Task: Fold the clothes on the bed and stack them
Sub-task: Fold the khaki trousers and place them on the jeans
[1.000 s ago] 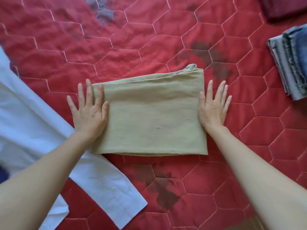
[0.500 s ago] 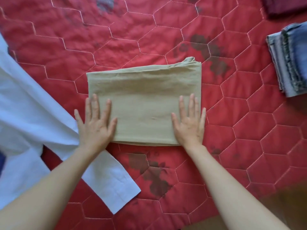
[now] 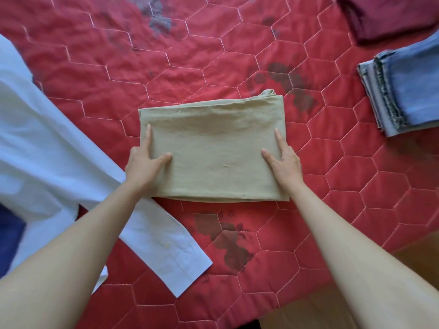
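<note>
Item 1: folded khaki garment [image 3: 213, 150], neat rectangle, flat on the red quilt [image 3: 332, 176], taken here as landmark. Several layers visible at far right corner, slightly bunched.

Item 2: left hand [image 3: 142, 165], at left edge of khaki garment. Thumb on top of the cloth, index finger straight along the edge; remaining fingers hidden, seemingly tucked beneath the fold. Grips that edge.

Item 3: right hand [image 3: 283, 162], at right edge of khaki garment, mirror pose: thumb on top, index finger extended, other fingers out of sight beneath. Grips that edge.

Item 4: denim stack [image 3: 401, 91], folded, well apart to the right of khaki garment and slightly beyond it. Likely destination.

Item 5: maroon garment [image 3: 380, 15], far right beyond khaki garment, past the denim.

Item 6: white shirt [image 3: 59, 162], unfolded, left of khaki garment, sleeve cuff running nearer and below it. Not yet done.

Step in hand, judged: lifting the finished fold for stacking.

Handling notes: slide fingers fully under both sides before raising; keep both hands level so layers stay together; support the bunched far corner; carry flat rather than letting the middle sag; lower squarely onto denim stack, edges aligned; avoid dragging across the white shirt sleeve.
</note>
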`<action>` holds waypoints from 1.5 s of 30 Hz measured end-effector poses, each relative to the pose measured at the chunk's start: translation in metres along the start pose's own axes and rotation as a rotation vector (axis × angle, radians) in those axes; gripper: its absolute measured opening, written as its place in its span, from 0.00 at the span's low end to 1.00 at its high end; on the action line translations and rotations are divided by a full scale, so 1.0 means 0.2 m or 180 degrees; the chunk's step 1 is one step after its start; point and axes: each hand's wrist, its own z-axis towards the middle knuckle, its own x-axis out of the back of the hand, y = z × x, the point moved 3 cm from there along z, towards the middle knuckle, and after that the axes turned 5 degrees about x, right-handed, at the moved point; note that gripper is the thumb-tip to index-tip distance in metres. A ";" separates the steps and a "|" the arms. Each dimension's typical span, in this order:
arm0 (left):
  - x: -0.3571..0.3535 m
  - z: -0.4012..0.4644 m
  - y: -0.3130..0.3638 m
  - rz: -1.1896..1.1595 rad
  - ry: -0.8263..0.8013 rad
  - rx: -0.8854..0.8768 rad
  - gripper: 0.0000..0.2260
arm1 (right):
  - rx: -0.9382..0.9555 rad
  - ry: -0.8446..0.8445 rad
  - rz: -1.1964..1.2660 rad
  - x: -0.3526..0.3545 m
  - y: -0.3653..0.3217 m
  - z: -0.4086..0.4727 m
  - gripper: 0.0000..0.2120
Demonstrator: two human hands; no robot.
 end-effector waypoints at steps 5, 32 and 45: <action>0.06 -0.03 -0.01 -0.1055 -0.0125 -0.0259 0.33 | 0.0215 0.0252 -0.0420 0.02 -0.08 -0.04 0.29; -1.07 -1.19 1.56 -0.0696 0.0242 -0.0931 0.23 | 0.0772 0.1276 -0.0711 1.87 0.99 -0.19 0.24; -1.52 -1.16 2.26 -0.0896 0.0323 -0.1132 0.22 | 0.0740 0.1446 -0.0819 2.44 1.40 0.25 0.24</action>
